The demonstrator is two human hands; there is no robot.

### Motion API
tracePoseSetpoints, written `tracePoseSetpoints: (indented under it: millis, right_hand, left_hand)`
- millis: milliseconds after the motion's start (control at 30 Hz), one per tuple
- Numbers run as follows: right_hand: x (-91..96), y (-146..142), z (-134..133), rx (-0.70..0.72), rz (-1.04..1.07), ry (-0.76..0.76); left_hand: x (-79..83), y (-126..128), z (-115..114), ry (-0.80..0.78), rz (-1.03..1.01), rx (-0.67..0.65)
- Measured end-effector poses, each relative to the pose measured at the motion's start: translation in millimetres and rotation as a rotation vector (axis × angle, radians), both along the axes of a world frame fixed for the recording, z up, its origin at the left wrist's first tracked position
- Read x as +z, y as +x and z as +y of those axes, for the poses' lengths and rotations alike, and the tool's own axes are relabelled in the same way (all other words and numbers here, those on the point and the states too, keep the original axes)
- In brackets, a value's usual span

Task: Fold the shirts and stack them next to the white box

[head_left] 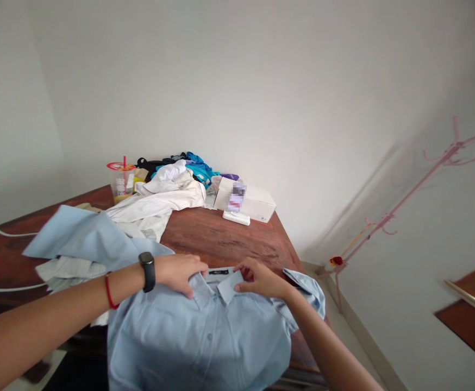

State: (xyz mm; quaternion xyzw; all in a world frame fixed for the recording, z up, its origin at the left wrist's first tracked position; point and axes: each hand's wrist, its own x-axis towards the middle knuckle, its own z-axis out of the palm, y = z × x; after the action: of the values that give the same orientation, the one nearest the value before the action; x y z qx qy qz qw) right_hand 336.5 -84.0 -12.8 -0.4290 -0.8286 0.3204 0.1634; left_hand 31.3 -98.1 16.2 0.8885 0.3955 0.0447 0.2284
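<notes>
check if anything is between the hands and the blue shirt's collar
Nothing visible is: the left hand and right hand both touch the collar. The white box stands farther back on the table.

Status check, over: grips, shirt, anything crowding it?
Left grip and right grip on the collar, one each side. Light-blue button-up shirt front up on the wooden table. One sleeve across white garments; phone and white box beyond, apart.

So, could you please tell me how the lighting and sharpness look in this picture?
Head view: soft light, no harsh glare on the shirt; a faint dark band, seemingly shadow, left of the rack; the rack leans steeply, perhaps wide-angle distortion; the phone is partly pixelated; the label is unreadable.
</notes>
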Motion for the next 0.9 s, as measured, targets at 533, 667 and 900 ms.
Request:
tracePoseSetpoints:
  millis: [533,667,900]
  right_hand:
    - [46.1,-2.5,19.2,-0.13,0.45,0.189]
    - [45.8,-5.0,63.0,-0.308,0.379,0.358]
    - [-34.3,-15.5,122.1,-0.397,-0.051,0.425]
  left_hand:
    - [48.8,12.2,15.6,0.385,-0.337,0.149]
    - [48.4,18.4,60.4,0.511,-0.39,0.198]
    - [-15.1,20.5,121.6,0.336,-0.142,0.412]
